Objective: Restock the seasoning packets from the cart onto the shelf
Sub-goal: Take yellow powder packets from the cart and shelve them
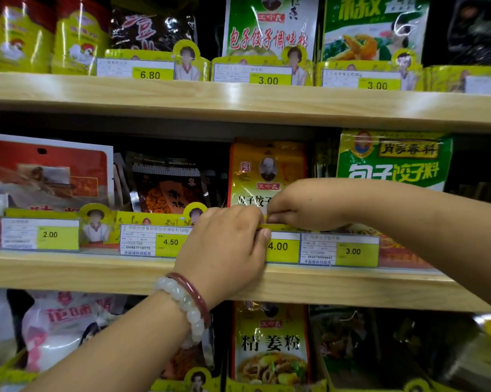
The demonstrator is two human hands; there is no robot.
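Observation:
An orange-yellow seasoning packet (267, 171) stands upright on the middle wooden shelf (97, 270). In front of it sits a yellow price tag holder (283, 247) marked 4.00. My left hand (227, 241), with two bracelets on its wrist, curls over the holder's left end, its thumb pressed on the front. My right hand (303, 205) reaches in from the right and pinches the holder's top edge, right at the packet's base. The two hands meet fingertip to fingertip. The cart is out of view.
A green packet (391, 162) stands to the right, with a dark packet (167, 188) and a red one (46, 174) to the left. Tags read 4.50 (156, 240), 3.00 (340, 250) and 2.00 (40, 234). Stocked shelves lie above (238, 100) and below.

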